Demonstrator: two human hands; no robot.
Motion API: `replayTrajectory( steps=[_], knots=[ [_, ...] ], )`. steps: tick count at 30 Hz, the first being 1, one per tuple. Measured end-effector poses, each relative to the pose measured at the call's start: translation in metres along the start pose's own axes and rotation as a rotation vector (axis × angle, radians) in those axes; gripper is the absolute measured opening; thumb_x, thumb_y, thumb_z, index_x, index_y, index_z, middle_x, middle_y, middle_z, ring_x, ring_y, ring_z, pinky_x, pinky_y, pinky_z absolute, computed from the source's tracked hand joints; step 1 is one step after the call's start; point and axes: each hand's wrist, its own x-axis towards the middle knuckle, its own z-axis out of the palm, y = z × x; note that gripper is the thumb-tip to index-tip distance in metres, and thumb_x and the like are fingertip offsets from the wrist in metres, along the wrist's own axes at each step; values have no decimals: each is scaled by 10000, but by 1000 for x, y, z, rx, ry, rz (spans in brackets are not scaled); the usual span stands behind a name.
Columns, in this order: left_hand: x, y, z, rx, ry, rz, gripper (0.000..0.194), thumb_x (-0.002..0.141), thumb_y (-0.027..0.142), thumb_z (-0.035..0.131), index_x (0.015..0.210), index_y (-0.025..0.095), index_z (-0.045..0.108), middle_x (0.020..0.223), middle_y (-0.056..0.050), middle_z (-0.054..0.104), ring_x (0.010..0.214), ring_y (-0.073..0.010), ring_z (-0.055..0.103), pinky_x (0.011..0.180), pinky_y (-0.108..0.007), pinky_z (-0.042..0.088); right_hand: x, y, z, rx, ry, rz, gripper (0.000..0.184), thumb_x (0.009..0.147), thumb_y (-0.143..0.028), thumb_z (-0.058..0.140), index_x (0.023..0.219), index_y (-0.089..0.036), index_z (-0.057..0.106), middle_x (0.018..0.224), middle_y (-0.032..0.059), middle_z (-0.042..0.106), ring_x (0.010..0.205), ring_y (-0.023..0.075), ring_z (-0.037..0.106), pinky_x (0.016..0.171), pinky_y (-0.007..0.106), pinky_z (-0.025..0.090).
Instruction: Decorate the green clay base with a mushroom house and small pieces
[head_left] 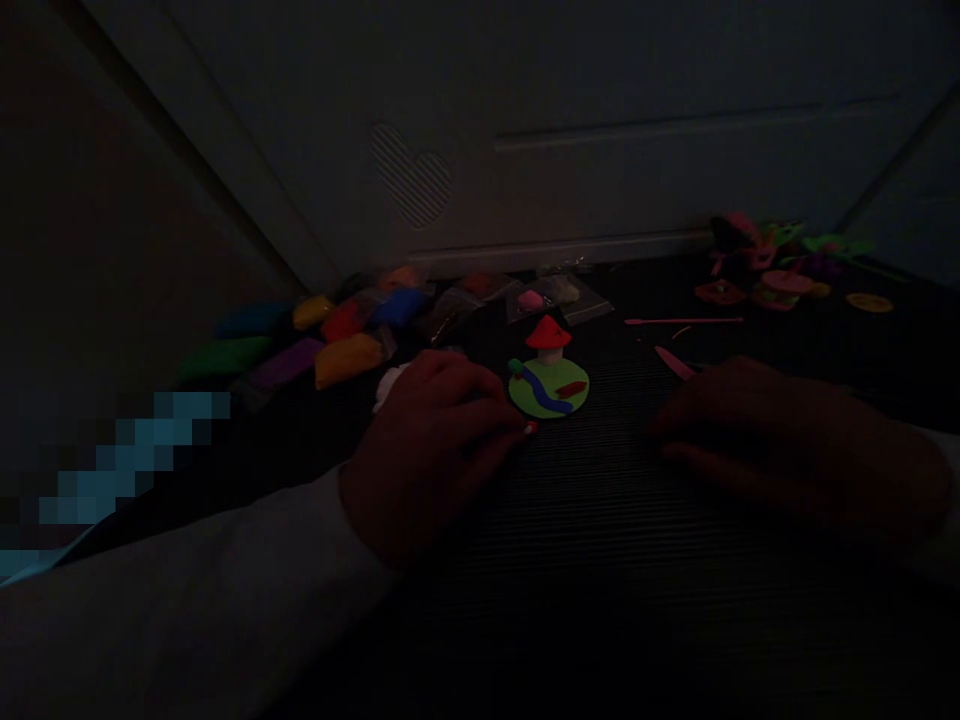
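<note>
My left hand (439,430) is closed in a pinch, its fingertips on a tiny red-and-white clay piece (531,428) just in front of the clay scene. That scene is a round green clay base (531,402) with a blue wavy strip (541,393), a brown-red piece (572,389), a small green ball (515,367) and a mushroom house with a red cap (548,334). White clay (389,386) shows partly behind my left hand. To the right, my right hand (787,450) rests low over the table, thumb and fingers apart, with nothing visible between them. Beyond its fingers lies a pink clay knife (673,362).
Bags of coloured clay, among them a yellow-orange bag (349,360), lie at the back left. A thin pink tool (684,321) lies at the back. Finished clay figures (780,287) stand at the back right. A white panel (600,190) rises behind the dark table (555,560). The light is dim.
</note>
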Motion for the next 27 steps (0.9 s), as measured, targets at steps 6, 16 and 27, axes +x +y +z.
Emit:
replayTrajectory(
  steps=[6, 16, 27],
  knots=[
    [1, 1, -1, 12, -1, 33, 121, 776, 238, 591, 805, 215, 706, 862, -41, 632, 843, -197, 521, 742, -355, 414, -1, -2, -1, -11, 6, -4, 173, 834, -260, 468, 971, -214, 564, 888, 4, 602, 801, 128, 557, 702, 287, 430],
    [1, 3, -2, 6, 1, 46, 125, 779, 220, 587, 831, 218, 700, 873, -42, 633, 853, -203, 513, 743, -360, 414, 0, -2, -2, 7, 2, -11, 171, 827, -243, 464, 962, -212, 566, 875, 2, 602, 786, 126, 560, 688, 276, 431],
    [0, 2, -1, 17, -5, 56, 124, 775, 223, 595, 851, 221, 693, 882, -31, 625, 861, -184, 504, 761, -337, 403, 0, -2, 0, -2, 28, -4, 160, 824, -242, 470, 948, -210, 566, 870, 8, 600, 781, 128, 560, 688, 285, 428]
  ],
)
